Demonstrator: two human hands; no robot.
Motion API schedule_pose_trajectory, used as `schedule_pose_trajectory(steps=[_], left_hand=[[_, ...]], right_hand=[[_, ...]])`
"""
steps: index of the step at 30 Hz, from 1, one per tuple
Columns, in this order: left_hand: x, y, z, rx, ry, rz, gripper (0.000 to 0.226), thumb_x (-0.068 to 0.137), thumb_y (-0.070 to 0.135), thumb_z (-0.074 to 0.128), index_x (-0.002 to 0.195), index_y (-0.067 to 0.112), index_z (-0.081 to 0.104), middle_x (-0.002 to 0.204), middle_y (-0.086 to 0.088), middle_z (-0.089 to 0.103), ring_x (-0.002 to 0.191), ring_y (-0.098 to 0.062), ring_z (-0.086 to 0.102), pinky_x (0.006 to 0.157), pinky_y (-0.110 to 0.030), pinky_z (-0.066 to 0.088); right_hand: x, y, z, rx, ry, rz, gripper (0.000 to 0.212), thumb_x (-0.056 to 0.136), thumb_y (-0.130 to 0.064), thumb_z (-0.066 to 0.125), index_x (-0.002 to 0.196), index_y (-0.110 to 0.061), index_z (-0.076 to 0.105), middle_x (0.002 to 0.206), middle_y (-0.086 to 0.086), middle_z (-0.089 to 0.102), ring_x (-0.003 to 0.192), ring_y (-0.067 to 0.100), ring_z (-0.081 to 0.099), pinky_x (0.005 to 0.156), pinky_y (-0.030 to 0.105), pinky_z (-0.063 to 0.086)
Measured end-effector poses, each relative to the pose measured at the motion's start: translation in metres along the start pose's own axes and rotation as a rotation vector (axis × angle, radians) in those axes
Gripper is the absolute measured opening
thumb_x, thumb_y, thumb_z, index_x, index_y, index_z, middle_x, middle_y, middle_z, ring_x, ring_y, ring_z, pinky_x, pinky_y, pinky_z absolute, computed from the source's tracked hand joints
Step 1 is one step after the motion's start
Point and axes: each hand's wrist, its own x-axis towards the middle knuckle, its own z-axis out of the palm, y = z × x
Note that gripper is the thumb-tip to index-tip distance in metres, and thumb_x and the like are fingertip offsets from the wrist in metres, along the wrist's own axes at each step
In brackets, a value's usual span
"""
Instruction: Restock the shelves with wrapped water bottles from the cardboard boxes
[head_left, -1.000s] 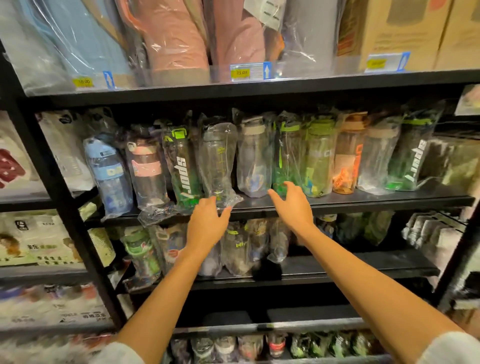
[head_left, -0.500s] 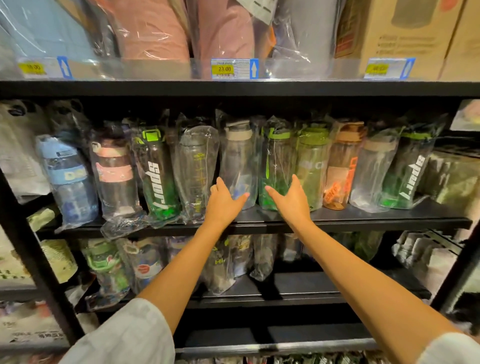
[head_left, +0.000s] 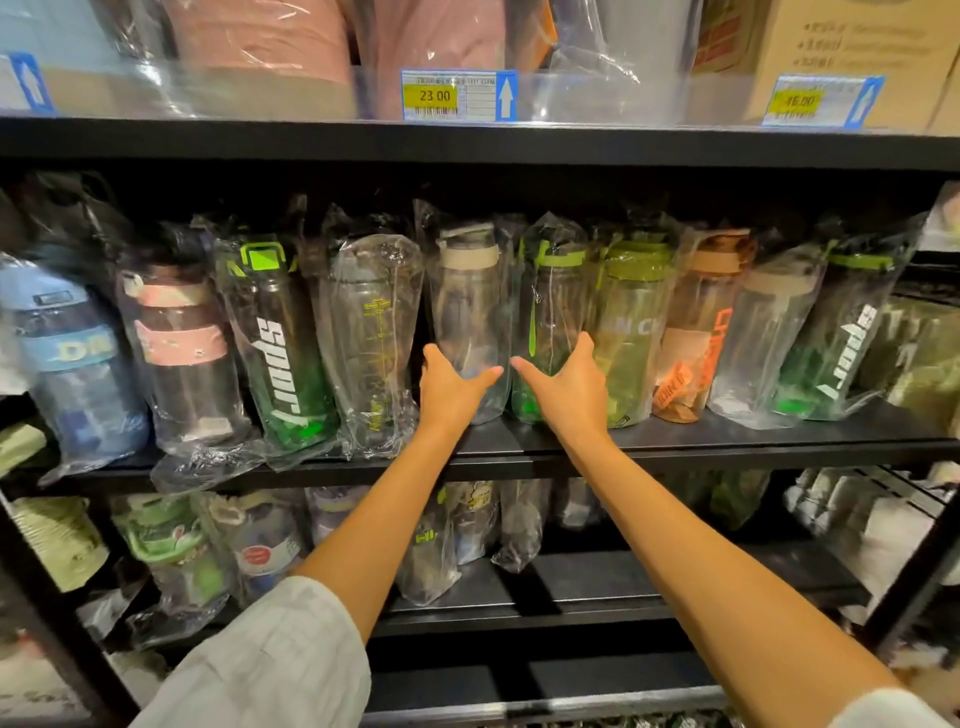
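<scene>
- Right now, in the head view, my left hand (head_left: 451, 391) and right hand (head_left: 570, 391) reach to the front edge of the middle shelf (head_left: 727, 447), either side of the clear bottle with the beige lid (head_left: 470, 317).
- I judge I am squaring that wrapped bottle into the row, between the measuring-scale bottle (head_left: 371, 338) and the green-lidded bottle (head_left: 550, 322).
- Both hands are spread, fingers straight, grasping nothing; thumbs point inward at the wrap, and whether they touch it I cannot tell.
- No cardboard box in reach.

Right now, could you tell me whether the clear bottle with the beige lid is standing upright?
Upright: the clear bottle stands on the shelf, beige lid uppermost.
</scene>
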Motion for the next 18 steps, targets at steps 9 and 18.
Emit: schedule_pose_trajectory(steps=[9, 18], left_hand=[[-0.023, 0.007, -0.003, 0.088, 0.006, 0.093, 0.062, 0.088, 0.042, 0.08, 0.116, 0.014, 0.033, 0.119, -0.001, 0.047, 0.104, -0.021, 0.051, 0.076, -0.032, 0.043], [-0.044, 0.011, -0.016, 0.082, -0.005, 0.093, 0.059, 0.088, 0.039, 0.08, 0.117, 0.017, 0.033, 0.12, 0.001, 0.048, 0.107, -0.02, 0.052, 0.081, -0.031, 0.042]], right_hand=[[0.001, 0.001, 0.006, 0.072, 0.048, 0.016, 0.104, 0.083, -0.052, 0.083, 0.157, -0.012, 0.022, 0.155, 0.016, 0.048, 0.137, 0.035, 0.052, 0.098, 0.043, 0.048], [-0.008, 0.005, -0.004, 0.133, 0.014, -0.034, 0.092, 0.079, -0.054, 0.084, 0.149, -0.023, 0.033, 0.148, 0.001, 0.054, 0.131, 0.025, 0.055, 0.099, 0.043, 0.052]])
